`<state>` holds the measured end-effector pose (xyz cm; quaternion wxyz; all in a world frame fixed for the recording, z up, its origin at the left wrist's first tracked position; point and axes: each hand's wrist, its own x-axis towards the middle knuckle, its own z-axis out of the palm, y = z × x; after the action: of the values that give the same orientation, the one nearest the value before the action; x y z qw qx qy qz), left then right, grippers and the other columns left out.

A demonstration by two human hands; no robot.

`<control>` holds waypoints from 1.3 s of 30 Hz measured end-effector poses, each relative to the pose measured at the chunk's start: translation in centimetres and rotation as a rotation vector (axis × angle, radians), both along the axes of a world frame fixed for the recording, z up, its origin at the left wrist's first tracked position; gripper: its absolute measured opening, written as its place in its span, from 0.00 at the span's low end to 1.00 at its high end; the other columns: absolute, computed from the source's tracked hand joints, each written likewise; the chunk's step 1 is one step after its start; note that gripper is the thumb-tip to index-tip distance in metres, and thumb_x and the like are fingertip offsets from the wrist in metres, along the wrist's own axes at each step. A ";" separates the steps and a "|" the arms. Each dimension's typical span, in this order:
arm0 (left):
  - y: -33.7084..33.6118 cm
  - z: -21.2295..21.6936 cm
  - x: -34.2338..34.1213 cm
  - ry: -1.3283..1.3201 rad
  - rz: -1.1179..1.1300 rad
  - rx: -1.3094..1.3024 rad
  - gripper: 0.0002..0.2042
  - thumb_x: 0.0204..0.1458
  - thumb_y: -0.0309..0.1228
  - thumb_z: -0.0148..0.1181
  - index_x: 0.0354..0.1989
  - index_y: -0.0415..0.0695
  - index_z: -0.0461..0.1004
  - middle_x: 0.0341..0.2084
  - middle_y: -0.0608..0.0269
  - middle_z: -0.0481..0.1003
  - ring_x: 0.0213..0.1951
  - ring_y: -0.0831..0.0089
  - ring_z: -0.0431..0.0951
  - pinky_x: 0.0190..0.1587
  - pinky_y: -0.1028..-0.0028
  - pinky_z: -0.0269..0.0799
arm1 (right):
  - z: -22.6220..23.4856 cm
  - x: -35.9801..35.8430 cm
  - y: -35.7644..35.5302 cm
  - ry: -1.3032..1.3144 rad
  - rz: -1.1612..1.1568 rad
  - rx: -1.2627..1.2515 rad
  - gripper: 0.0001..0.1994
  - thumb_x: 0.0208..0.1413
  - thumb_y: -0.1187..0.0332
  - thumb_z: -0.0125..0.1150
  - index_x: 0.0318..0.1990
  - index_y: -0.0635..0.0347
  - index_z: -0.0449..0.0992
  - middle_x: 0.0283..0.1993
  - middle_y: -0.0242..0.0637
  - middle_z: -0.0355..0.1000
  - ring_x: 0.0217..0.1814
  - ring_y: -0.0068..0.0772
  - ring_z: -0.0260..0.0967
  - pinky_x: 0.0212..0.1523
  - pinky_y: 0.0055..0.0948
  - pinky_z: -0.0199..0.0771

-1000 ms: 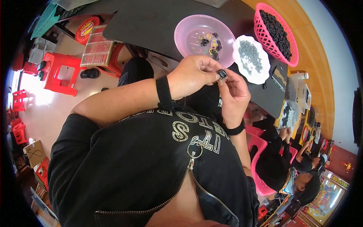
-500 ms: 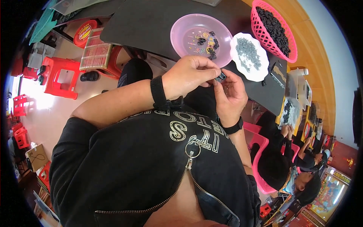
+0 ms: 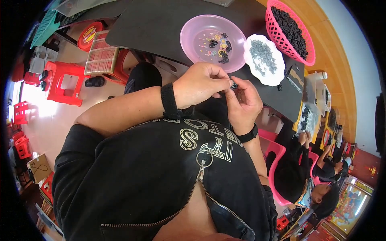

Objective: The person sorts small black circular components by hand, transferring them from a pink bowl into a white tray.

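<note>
My left hand [image 3: 201, 84] and right hand [image 3: 241, 102] still pinch the small black part [image 3: 233, 84] between their fingertips, above my lap, nearer the black surface [image 3: 161, 24] and pink bowl [image 3: 193, 32] than before.

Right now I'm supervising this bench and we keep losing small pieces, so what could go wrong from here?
The small black part is pinched between the left hand and right hand over the lap, short of the black table; if it slips, it would likely drop to the floor. The pink bowl sits near the table's edge, so an elbow might knock it.
</note>
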<state>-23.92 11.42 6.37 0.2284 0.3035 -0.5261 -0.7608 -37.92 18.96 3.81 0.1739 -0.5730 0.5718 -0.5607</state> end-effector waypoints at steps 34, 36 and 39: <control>-0.5 1.1 0.7 0.081 0.011 -0.048 0.11 0.54 0.27 0.51 0.44 0.39 0.71 0.28 0.68 0.72 0.31 0.84 0.71 0.36 0.84 0.68 | 7.3 -7.4 -5.0 -0.297 -0.211 -0.263 0.16 0.50 0.75 0.59 0.48 0.68 0.68 0.39 0.37 0.71 0.38 0.20 0.68 0.39 0.17 0.67; -0.5 1.3 0.8 0.095 -0.047 -0.084 0.08 0.54 0.26 0.52 0.40 0.38 0.72 0.25 0.68 0.72 0.28 0.85 0.71 0.31 0.85 0.67 | 6.0 -8.3 -5.6 -0.236 -0.212 -0.196 0.18 0.51 0.75 0.58 0.50 0.70 0.66 0.43 0.41 0.71 0.44 0.23 0.68 0.45 0.19 0.67; -0.9 4.1 2.0 0.153 -0.187 -0.103 0.05 0.52 0.26 0.54 0.35 0.38 0.72 0.23 0.69 0.72 0.24 0.86 0.69 0.27 0.85 0.66 | 3.1 -6.6 -3.7 -0.229 -0.135 0.027 0.13 0.53 0.75 0.56 0.46 0.69 0.71 0.40 0.41 0.73 0.37 0.22 0.69 0.40 0.19 0.69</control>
<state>-21.90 10.52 10.50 0.2114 0.1820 -0.5713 -0.7719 -44.53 15.26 6.87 0.2078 -0.4631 0.5929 -0.6251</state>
